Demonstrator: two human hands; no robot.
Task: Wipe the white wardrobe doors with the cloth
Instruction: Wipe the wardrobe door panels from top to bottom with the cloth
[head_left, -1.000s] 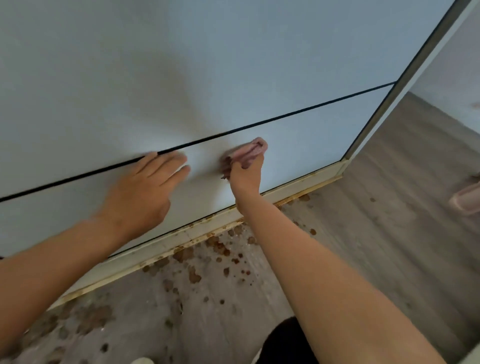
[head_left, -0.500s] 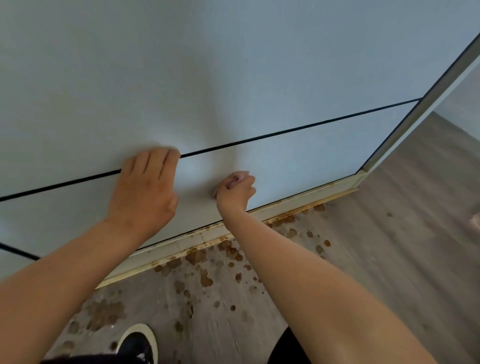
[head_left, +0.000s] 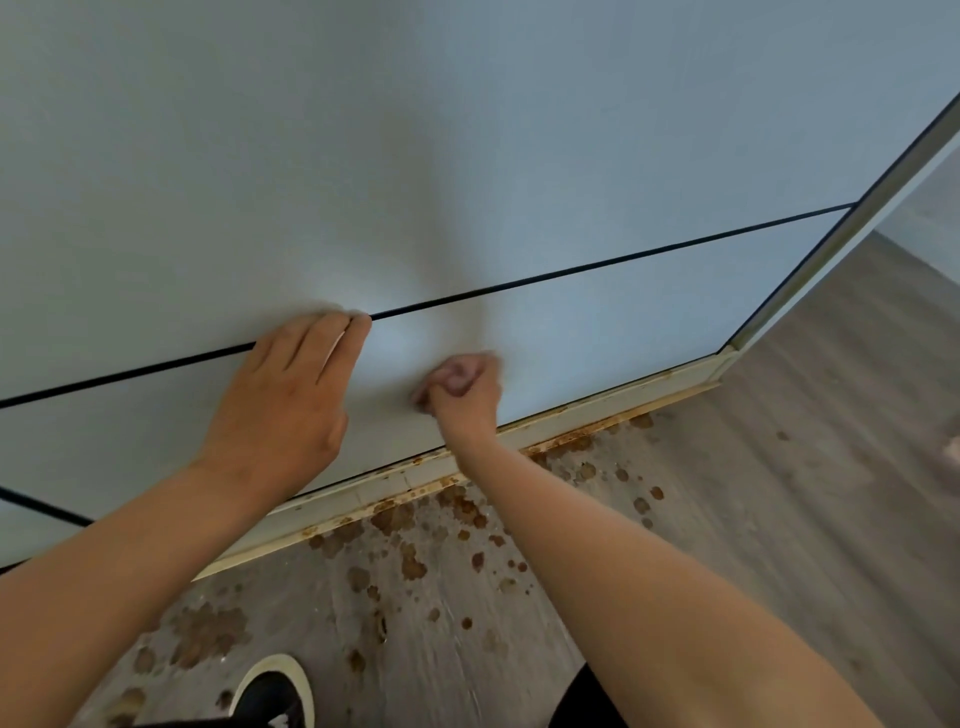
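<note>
Pink cloth (head_left: 457, 371) blurred, mostly hidden inside clenched right hand (head_left: 464, 396). Left hand (head_left: 283, 402) flat, fingers together, on smooth white door (head_left: 597, 332).

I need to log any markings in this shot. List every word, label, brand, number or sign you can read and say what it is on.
None can be read.
White wardrobe doors: plain, no label.
Cloth bunched in the right hand: blurred, no print visible.
Left hand, flat on the door: nothing.
Black shoe: no brand legible.
Stained floor: no text.
</note>
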